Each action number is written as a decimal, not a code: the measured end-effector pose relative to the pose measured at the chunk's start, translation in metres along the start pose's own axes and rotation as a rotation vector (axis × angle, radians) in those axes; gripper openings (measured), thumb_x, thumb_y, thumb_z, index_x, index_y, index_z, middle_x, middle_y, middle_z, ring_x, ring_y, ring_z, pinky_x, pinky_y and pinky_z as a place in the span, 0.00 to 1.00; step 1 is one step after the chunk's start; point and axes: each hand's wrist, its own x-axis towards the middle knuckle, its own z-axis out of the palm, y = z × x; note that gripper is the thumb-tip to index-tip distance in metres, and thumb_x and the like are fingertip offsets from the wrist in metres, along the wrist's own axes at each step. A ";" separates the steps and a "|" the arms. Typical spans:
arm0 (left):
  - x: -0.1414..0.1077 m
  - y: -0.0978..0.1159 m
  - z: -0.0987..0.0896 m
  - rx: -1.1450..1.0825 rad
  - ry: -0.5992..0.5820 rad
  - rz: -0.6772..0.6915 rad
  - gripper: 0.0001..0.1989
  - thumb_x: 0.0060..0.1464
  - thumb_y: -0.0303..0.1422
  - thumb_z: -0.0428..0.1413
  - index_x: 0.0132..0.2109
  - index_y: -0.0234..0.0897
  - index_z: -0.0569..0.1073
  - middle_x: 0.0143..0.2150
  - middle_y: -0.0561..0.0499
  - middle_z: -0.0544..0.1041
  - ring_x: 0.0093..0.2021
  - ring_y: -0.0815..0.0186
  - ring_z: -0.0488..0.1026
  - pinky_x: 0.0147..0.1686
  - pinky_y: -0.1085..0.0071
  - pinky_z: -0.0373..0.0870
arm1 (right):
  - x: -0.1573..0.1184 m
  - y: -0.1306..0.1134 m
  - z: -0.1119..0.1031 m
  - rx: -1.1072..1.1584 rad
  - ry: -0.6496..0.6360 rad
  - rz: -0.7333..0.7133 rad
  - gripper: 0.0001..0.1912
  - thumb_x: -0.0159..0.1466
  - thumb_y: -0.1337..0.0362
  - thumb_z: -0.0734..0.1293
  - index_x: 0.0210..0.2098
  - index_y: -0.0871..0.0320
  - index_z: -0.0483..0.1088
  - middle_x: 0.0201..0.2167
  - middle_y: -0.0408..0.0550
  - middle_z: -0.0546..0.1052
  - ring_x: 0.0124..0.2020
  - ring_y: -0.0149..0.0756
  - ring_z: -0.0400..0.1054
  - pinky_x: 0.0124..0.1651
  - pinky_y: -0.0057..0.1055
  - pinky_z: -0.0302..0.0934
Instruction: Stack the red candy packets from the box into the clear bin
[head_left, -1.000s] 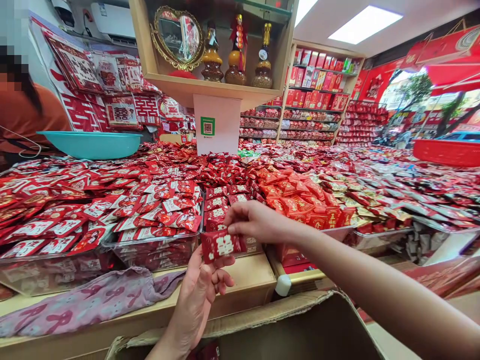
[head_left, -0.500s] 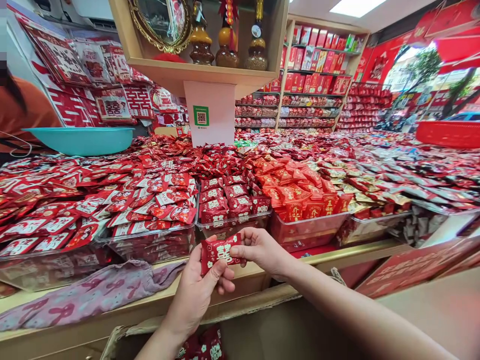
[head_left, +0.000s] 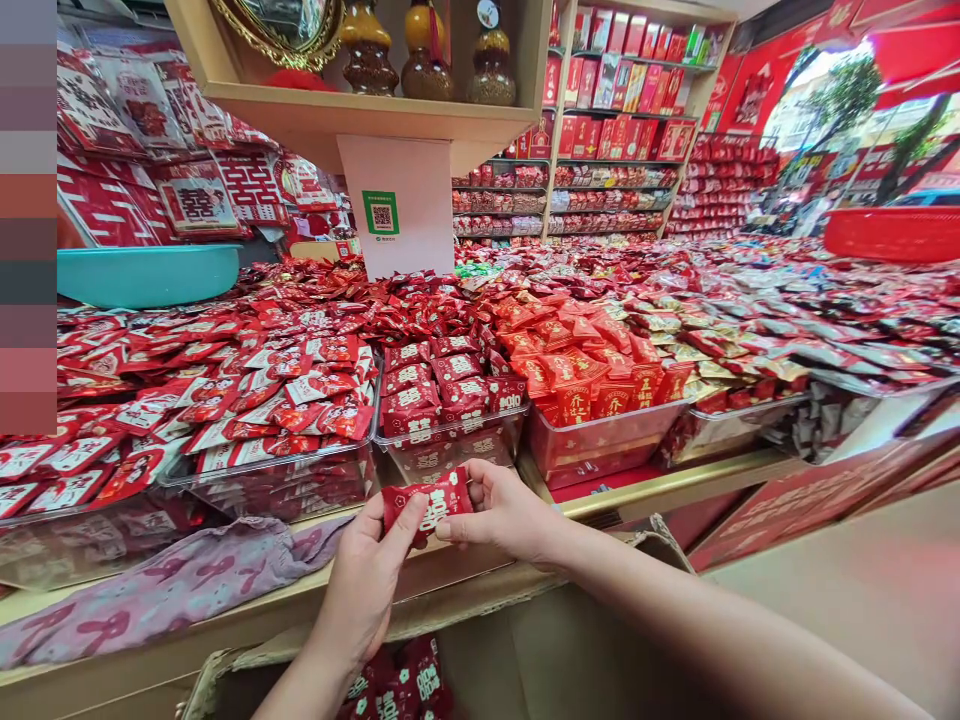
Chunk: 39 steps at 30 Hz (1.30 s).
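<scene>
A dark red packet (head_left: pixel 431 503) with white characters and small flowers is held level between both hands, in front of the clear bins. My left hand (head_left: pixel 379 550) grips its left end, thumb on top. The right end is pinched by my right hand (head_left: pixel 499 512), whose thumb lies on the front. Just behind the hands, a clear bin (head_left: pixel 450 438) holds similar dark red packets stacked in rows. More such packets (head_left: pixel 405 685) lie in an open cardboard box (head_left: pixel 525 630) below my hands.
Bins of red and white packets (head_left: pixel 300 400) stand to the left, with orange-red packets (head_left: pixel 585 370) to the right. A patterned cloth (head_left: pixel 172 585) lies on the front ledge. A turquoise basin (head_left: pixel 154 275), a red basket (head_left: pixel 892 236) and an overhanging shelf (head_left: pixel 375 115) are farther back.
The view has shifted slightly, so bins and shelf appear farther left and higher. Both hands still hold the packet; my left thumb has moved up onto its front.
</scene>
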 end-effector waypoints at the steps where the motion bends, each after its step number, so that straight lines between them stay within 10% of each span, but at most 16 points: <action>1: 0.000 0.001 0.000 -0.018 -0.014 -0.008 0.12 0.47 0.36 0.56 0.40 0.35 0.71 0.32 0.51 0.76 0.33 0.67 0.69 0.35 0.72 0.65 | -0.001 0.000 0.000 -0.011 -0.008 0.012 0.23 0.41 0.65 0.72 0.33 0.60 0.58 0.26 0.41 0.70 0.25 0.26 0.62 0.27 0.25 0.57; 24: -0.003 0.005 -0.002 -0.081 -0.020 -0.043 0.13 0.42 0.33 0.59 0.38 0.35 0.75 0.33 0.49 0.79 0.36 0.63 0.73 0.41 0.68 0.66 | -0.003 -0.005 0.000 -0.040 -0.072 0.019 0.25 0.39 0.59 0.73 0.31 0.59 0.57 0.21 0.38 0.68 0.18 0.24 0.61 0.23 0.24 0.58; 39: 0.000 0.006 -0.004 -0.219 -0.012 0.007 0.12 0.43 0.34 0.59 0.38 0.37 0.76 0.33 0.50 0.79 0.35 0.63 0.73 0.38 0.69 0.67 | 0.002 -0.039 0.002 -0.451 0.051 -0.170 0.17 0.54 0.52 0.62 0.25 0.62 0.64 0.18 0.41 0.64 0.20 0.24 0.56 0.23 0.23 0.52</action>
